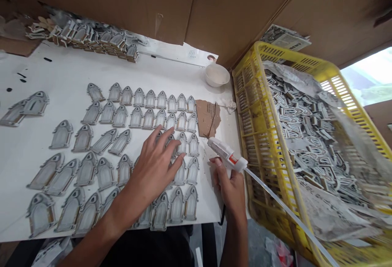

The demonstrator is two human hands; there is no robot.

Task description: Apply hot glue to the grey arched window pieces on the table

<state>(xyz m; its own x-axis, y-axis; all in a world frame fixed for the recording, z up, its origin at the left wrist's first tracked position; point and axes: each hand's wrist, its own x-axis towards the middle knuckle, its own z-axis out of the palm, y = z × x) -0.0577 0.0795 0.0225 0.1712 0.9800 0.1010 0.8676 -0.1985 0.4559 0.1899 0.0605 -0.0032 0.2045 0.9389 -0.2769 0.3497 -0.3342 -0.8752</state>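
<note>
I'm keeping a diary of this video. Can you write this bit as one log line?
left hand: flat on arch-shaped pieces | right hand: gripping glue gun | yellow basket: holds more pieces | small bowl: at table edge

Spread in rows across the table: arched window pieces. Resting flat on the pieces near the rows' right end — the left hand. Just right of it, near the table's right edge, the right hand wrapped around a glue gun, nozzle toward the rows. Behind the gun, a cardboard scrap; farther back, a bowl. At the back left, a stack of pieces. Right of the table, a basket full of cutouts.
</note>
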